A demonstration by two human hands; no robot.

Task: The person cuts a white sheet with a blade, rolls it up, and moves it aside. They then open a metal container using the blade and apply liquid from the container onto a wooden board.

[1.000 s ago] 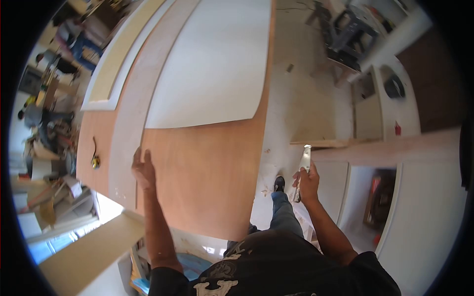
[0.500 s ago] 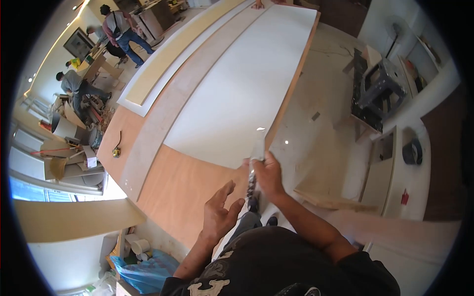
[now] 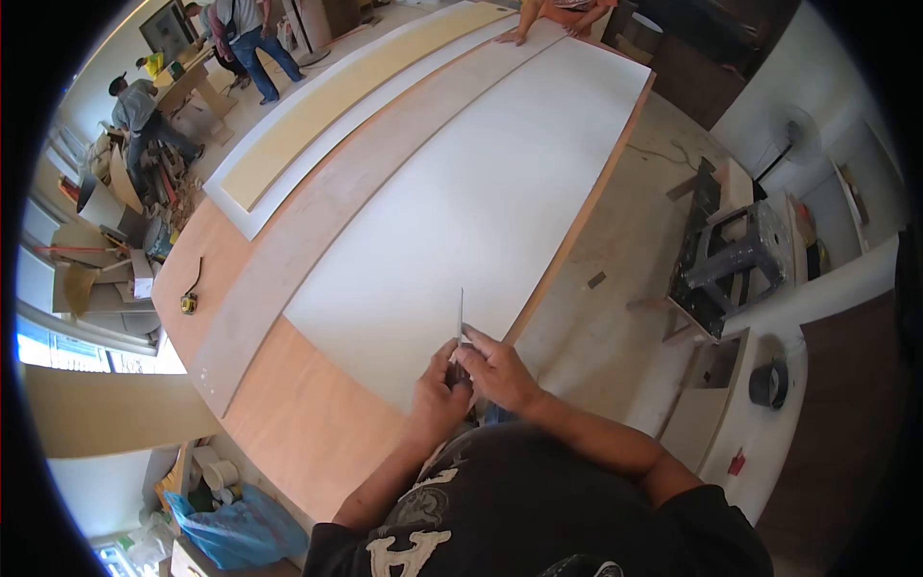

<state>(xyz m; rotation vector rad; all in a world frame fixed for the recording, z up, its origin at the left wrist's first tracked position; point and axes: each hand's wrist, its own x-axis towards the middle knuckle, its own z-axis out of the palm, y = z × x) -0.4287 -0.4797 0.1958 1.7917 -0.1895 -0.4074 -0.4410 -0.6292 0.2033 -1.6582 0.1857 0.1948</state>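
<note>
In front of my chest I hold a utility knife (image 3: 461, 313), its thin blade pointing up and away from me. My left hand (image 3: 440, 396) is closed around its dark handle, most of which the fingers hide. The fingers of my right hand (image 3: 495, 370) pinch it near the base of the blade. Under and beyond the blade lies a large white sheet (image 3: 452, 192) on an orange-brown wooden board (image 3: 317, 413). A long greyish-brown strip (image 3: 279, 279) lies along the sheet's left edge.
A yellowish strip (image 3: 336, 115) lies farther left, and a tape measure (image 3: 188, 303) rests on the board. At the far end a person's hands (image 3: 514, 38) touch the work surface. Other people (image 3: 135, 111) stand back left. A dark stool (image 3: 740, 255) stands right.
My left hand, open and apart before, has closed on the knife beside my right hand. The knife has moved left and nearer my body. The view has shifted, showing more of the person opposite.
</note>
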